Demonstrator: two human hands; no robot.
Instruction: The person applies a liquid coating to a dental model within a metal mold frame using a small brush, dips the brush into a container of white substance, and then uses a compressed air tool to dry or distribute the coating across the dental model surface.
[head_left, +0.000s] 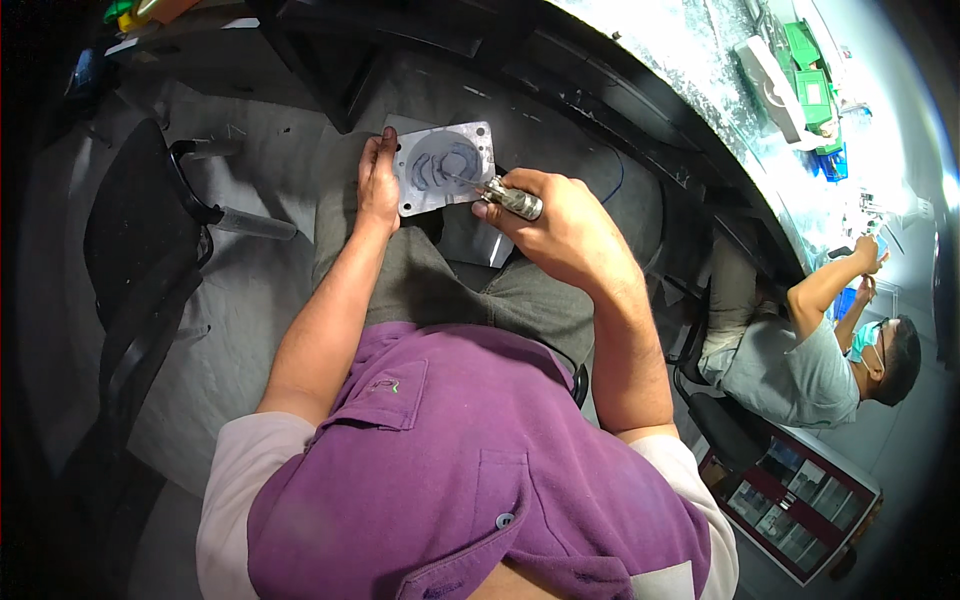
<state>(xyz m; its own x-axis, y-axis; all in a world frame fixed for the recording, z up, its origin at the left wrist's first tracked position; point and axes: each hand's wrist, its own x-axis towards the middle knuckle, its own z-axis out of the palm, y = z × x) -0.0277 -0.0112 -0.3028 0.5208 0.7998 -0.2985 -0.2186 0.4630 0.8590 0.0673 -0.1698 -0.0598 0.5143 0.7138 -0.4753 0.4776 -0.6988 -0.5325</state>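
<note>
My left hand (380, 182) is closed on the left edge of a squarish grey metal plate (478, 140). The plate has holes near its corners and a round area with dark curved marks. My right hand (560, 222) grips a hand tool (515, 198) with a thick, mottled metallic handle. Its thin tip points left over the round area; whether it touches the surface I cannot tell. Under the plate, a flat grey sheet (475, 243) lies across my lap, partly hidden.
A black chair (135, 230) stands to the left. The dark-edged workbench (680, 50) runs along the far right, with green bins (812, 90) on it. A masked co-worker (790, 365) sits there, hands raised. A glass-fronted cabinet (795, 505) is at lower right.
</note>
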